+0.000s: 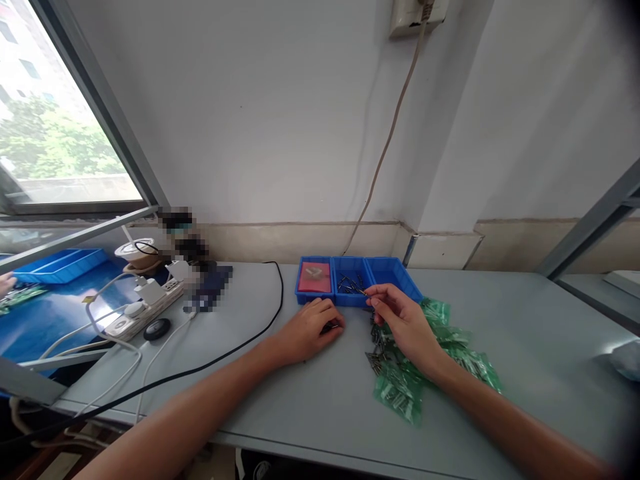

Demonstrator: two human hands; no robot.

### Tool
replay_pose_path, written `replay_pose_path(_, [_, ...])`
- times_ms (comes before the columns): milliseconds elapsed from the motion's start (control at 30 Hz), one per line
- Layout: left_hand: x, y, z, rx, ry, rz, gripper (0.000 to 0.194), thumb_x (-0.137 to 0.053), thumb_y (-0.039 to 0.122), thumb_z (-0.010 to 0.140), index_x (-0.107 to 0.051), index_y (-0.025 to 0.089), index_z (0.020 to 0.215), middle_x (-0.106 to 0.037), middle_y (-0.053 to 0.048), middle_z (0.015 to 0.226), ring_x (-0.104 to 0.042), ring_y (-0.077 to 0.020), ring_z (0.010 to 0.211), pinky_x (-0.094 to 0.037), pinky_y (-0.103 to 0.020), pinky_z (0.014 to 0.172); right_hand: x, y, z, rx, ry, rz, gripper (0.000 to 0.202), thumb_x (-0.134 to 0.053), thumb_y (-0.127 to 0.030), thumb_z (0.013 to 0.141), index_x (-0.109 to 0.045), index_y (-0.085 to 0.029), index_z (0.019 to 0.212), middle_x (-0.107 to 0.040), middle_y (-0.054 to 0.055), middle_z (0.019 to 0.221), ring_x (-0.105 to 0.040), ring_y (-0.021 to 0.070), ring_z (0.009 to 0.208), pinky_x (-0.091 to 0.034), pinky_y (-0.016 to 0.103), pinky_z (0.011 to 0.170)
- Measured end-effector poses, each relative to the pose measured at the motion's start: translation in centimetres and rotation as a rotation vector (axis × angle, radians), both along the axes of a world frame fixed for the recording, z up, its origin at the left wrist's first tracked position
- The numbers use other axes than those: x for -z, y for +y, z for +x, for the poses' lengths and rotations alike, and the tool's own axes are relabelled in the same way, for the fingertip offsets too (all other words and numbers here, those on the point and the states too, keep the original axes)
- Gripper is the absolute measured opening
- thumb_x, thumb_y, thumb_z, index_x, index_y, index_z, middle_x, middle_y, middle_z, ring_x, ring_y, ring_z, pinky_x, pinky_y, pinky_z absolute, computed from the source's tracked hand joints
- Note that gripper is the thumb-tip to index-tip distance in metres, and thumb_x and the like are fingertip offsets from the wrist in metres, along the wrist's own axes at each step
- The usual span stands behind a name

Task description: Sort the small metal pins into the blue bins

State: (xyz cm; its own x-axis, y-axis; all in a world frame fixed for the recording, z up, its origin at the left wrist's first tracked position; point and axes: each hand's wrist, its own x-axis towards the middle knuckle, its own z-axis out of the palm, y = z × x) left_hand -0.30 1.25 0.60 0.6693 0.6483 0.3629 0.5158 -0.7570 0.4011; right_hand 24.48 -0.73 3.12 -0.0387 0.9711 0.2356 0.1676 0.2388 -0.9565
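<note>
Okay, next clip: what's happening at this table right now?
A person's right hand pinches a thin piece by the middle blue bin, where similar dark pieces lie. The left hand is curled on the grey table; whether it holds the dark item at its fingers is unclear. Green bags and loose metal pieces lie around the right hand.

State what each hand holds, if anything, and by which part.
Right hand: a thin piece, apparently near one end. Left hand: hold cannot be told.
</note>
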Motion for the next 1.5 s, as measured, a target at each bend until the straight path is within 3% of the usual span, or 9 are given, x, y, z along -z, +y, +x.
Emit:
replay_pose_path(333, [-2.3,-1.3,-1.0,0.049,0.163,0.063,0.027,-0.062,0.045,0.108,-0.065,0.023,0.122,-0.064,-0.008,0.118,-0.059,-0.0252,0.106,-0.046,-0.039,0.095,0.2,0.1,0.0,-0.009,0.013,0.007,0.025,-0.067,-0.046,0.098,-0.070,-0.024,0.110,-0.069,0.003,0.095,-0.058,0.0171,0.070,-0.051,0.033,0.070])
replay_pose_path(467, [-2.0,-1.1,-1.2,0.043,0.125,0.023,0.029,-0.067,0.049,0.105,-0.065,0.023,0.115,-0.064,-0.007,0.115,-0.058,-0.0244,0.105,-0.046,-0.037,0.094,0.0,-0.1,-0.1,-0.008,0.002,0.001,0.026,-0.067,-0.048,0.098,-0.071,-0.024,0.109,-0.069,0.003,0.095,-0.058,0.0173,0.069,-0.052,0.033,0.069])
replay_pose_path(667, [-0.2,0.1,0.1,-0.037,0.053,0.007,0.019,-0.061,0.037,0.110,-0.063,0.021,0.101,-0.065,-0.004,0.102,-0.058,-0.0209,0.097,-0.046,-0.033,0.087,-0.1,-0.2,-0.2,-0.021,0.002,0.011,0.026,-0.068,-0.048,0.097,-0.071,-0.025,0.108,-0.070,0.004,0.097,-0.058,0.0180,0.070,-0.053,0.034,0.069])
replay_pose_path(767, [-0.4,0.2,0.5,-0.069,0.077,0.052,0.022,-0.058,0.038,0.111,-0.064,0.020,0.098,-0.065,-0.005,0.100,-0.059,-0.0217,0.095,-0.045,-0.034,0.086,-0.2,-0.2,-0.2,-0.018,-0.004,0.011,0.028,-0.069,-0.051,0.096,-0.072,-0.025,0.107,-0.070,0.004,0.095,-0.058,0.0184,0.069,-0.054,0.034,0.069])
replay_pose_path(833, [-1.1,-0.1,0.0,-0.012,0.101,0.081,0.024,-0.054,0.040,0.112,-0.067,0.021,0.105,-0.066,-0.006,0.103,-0.060,-0.0225,0.100,-0.045,-0.035,0.091,-0.3,-0.3,-0.2,-0.013,-0.006,0.005,0.030,-0.069,-0.053,0.095,-0.072,-0.025,0.106,-0.070,0.004,0.094,-0.058,0.0185,0.069,-0.054,0.034,0.069])
replay_pose_path(933, [-2.2,-0.6,-1.2,0.084,0.156,0.070,0.048,-0.074,0.064,0.095,-0.068,0.025,0.122,-0.064,-0.008,0.116,-0.059,-0.0263,0.108,-0.045,-0.038,0.100,-0.4,-0.4,-0.2,-0.015,-0.008,-0.003,0.031,-0.069,-0.054,0.096,-0.072,-0.025,0.107,-0.071,0.005,0.095,-0.058,0.0187,0.069,-0.054,0.034,0.069])
replay_pose_path(1000, [-2.3,-0.7,-1.8,0.079,0.156,0.045,0.060,-0.080,0.069,0.087,-0.068,0.027,0.128,-0.062,-0.009,0.122,-0.057,-0.0274,0.111,-0.046,-0.039,0.101,-0.3,-0.4,-0.2,-0.024,-0.010,-0.002,0.032,-0.068,-0.055,0.095,-0.072,-0.025,0.107,-0.072,0.005,0.096,-0.058,0.0190,0.070,-0.054,0.035,0.069])
replay_pose_path(1200, [-1.2,-0.3,-1.1,0.082,0.062,-0.042,0.023,-0.062,0.044,0.109,-0.069,0.024,0.117,-0.062,-0.007,0.113,-0.057,-0.0229,0.106,-0.047,-0.035,0.097,-0.1,-0.3,-0.3,-0.038,0.005,-0.001,0.033,-0.069,-0.056,0.095,-0.072,-0.025,0.106,-0.071,0.006,0.097,-0.059,0.0192,0.070,-0.055,0.035,0.068])
replay_pose_path(1500, [-0.5,-0.1,-0.3,0.074,0.029,-0.038,0.012,-0.059,0.031,0.109,-0.067,0.022,0.113,-0.063,-0.006,0.109,-0.058,-0.0221,0.104,-0.048,-0.034,0.093,-0.1,-0.3,-0.1,-0.066,0.039,-0.040,0.041,-0.068,-0.064,0.096,-0.075,-0.025,0.106,-0.067,0.004,0.088,-0.058,0.0184,0.068,-0.051,0.033,0.066])
